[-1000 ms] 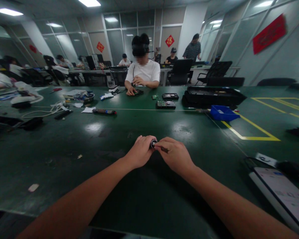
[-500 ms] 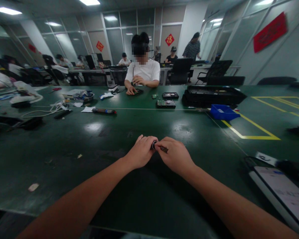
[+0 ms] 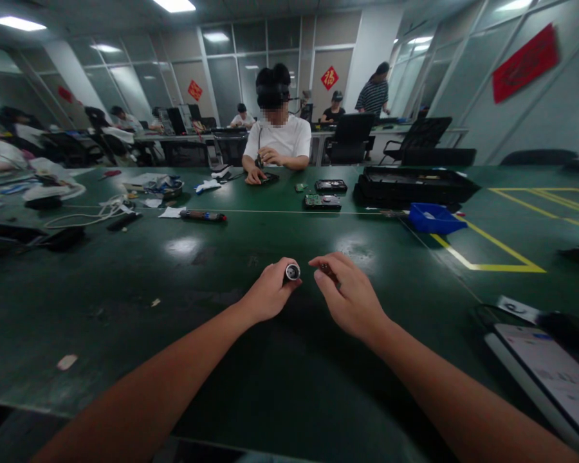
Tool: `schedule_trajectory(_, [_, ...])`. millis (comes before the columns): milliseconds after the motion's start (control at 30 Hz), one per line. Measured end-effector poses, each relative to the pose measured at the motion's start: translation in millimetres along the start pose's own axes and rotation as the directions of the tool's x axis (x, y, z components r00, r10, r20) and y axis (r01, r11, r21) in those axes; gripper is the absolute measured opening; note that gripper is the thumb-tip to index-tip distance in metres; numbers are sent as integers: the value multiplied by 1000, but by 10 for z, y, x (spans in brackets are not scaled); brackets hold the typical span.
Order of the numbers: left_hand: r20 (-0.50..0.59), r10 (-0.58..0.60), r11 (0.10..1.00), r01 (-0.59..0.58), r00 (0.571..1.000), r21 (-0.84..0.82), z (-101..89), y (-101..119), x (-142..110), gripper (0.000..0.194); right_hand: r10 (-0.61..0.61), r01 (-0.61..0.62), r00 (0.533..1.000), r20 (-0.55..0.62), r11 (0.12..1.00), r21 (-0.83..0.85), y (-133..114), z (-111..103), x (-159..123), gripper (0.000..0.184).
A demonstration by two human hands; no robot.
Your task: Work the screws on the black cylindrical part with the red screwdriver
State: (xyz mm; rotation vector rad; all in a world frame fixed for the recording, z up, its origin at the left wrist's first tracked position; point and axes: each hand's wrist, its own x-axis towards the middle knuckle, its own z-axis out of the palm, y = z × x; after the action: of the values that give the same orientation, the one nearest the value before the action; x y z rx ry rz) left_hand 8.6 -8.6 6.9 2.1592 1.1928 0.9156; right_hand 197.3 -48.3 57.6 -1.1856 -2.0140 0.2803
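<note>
My left hand [image 3: 269, 292] is wrapped round a dark cylinder [image 3: 292, 272], its round, silver-rimmed end facing me. Dark spots show inside the rim; the rest of the cylinder is hidden by my palm. Just to the right, and apart from the cylinder, my right hand [image 3: 352, 292] is half curled, thumb and forefinger slightly parted. Small brownish pieces [image 3: 326, 269] are tucked under its fingers, too covered for me to tell what they are. Both hands are above the green table [image 3: 212, 386].
Farther off lie a brown screwdriver-like tool [image 3: 203, 216], hard drives [image 3: 322, 202], a blue bin [image 3: 435, 218] and a long black tray [image 3: 415, 184]. A co-worker [image 3: 277, 138] sits opposite. On the right are a white device with a screen [image 3: 545, 360] and yellow tape [image 3: 504, 267].
My right hand has drawn away from the cylinder's end, to the right and slightly up, its fingertips parting. The cylinder's round end now faces me in full view.
</note>
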Motion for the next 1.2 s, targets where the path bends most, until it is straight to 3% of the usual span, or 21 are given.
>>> schedule_trajectory(167, [5,-30,1000,30,1000,-4,-30,-15,-2,16,18,-16,997,-73,1000,21,33,-2,-13,27])
schedule_trajectory(367, [-3,-29,999,29,1000,-19,-54,-6,4,16,136,-60,964,-226,947,317,101,66,-78,22])
schedule_trajectory(467, [-4,-30,999,30,1000,-11,-56,2,3,17,151,-53,957,-246,929,367,140,107,-87,21])
schedule_trajectory(767, [0,2,1000,-2,1000,-9,-53,-9,1,16,104,-71,980,-172,980,187,95,98,-66,20])
schedule_trajectory(1000, [13,3,1000,-3,1000,23,-52,-34,-8,17,73,-85,970,-232,995,-42,94,74,-59,34])
schedule_trajectory(1200, [20,18,999,-19,1000,30,-50,-44,-3,16,40,-53,975,-220,997,-54,99,74,-58,30])
